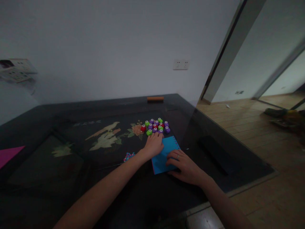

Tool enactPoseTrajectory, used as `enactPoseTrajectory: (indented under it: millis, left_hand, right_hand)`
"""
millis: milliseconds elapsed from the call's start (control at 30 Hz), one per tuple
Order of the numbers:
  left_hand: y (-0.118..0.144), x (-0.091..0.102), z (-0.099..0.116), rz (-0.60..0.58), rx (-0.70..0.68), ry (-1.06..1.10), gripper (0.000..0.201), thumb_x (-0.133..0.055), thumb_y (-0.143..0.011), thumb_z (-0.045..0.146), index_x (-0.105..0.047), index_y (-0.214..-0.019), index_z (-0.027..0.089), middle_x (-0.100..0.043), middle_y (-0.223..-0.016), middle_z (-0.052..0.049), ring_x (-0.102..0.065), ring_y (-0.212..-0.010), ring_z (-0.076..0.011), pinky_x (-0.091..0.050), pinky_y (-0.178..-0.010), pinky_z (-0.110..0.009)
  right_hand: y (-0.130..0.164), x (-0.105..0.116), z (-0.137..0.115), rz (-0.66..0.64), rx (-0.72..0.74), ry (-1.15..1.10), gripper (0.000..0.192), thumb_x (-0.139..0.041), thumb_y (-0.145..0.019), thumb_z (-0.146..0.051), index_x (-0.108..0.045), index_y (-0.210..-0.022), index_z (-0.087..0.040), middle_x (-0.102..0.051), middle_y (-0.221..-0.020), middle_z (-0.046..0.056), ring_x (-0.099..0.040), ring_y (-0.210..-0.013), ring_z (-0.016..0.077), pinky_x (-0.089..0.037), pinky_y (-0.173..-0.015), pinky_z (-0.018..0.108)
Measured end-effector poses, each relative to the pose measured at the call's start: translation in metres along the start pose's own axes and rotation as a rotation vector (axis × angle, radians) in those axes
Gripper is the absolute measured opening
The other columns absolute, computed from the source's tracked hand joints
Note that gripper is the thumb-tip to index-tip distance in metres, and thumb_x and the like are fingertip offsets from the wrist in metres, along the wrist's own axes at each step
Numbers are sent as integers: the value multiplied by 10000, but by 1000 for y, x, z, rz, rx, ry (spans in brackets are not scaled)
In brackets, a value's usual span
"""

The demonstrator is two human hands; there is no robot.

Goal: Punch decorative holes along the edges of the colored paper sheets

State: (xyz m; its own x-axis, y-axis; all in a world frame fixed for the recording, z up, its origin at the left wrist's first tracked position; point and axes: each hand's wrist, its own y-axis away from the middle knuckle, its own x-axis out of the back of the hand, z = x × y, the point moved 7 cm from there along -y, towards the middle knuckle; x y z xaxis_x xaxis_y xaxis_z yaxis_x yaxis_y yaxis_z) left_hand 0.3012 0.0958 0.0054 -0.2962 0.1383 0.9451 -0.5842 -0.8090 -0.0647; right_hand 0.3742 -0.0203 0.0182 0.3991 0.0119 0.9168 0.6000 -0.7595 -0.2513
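Observation:
A blue sheet of paper point(163, 160) lies at a slant in front of me, with a row of small punched holes along its right edge and pink showing at its lower left edge. My left hand point(154, 145) is closed at the sheet's far left corner, its fingertips hiding whatever is in them. Just beyond those fingers are several red, green and purple pieces with white round tops point(155, 126), like small craft punches. My right hand point(184, 165), with a ring on one finger, grips the sheet's right side, fingers on top and thumb at the near edge.
A small heap of pink and blue paper bits point(129, 156) lies left of my left forearm. Pink paper point(10, 155) sits at the far left of the dark table point(100, 111). An orange-brown bar point(155, 99) lies near the wall, and a dark flat object point(214, 154) on the right.

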Motion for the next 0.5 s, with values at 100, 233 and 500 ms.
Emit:
enactPoseTrajectory:
  millis: [100,233,500]
  left_hand:
    - [13,13,-7,92,27,213,353,-451,-756,115,-526,-1095,175,-536,-1159,-100,-464,-1145,-235,-359,-989,-409]
    - [61,19,-28,145,231,835,390,-456,-789,159,-480,-1176,212,-476,-1300,-93,-426,-1235,-203,-369,-1015,-377]
    - [168,-17,-19,-21,617,1728,465,-553,-770,297,-471,-1223,231,-411,-1413,-97,-335,-1332,-217,-289,-1072,-405]
  right_hand:
    - [2,11,13,152,-112,-103,152,-571,-831,-248,-589,-978,-212,-590,-1064,79,-530,-1009,214,-417,-891,386]
    - [17,24,55,427,-434,-230,140,-500,-851,-239,-589,-948,-191,-628,-974,87,-594,-896,206,-482,-801,356]
    - [61,13,82,492,-725,-290,186,-460,-807,-257,-615,-883,-188,-682,-892,71,-650,-821,211,-511,-728,349]
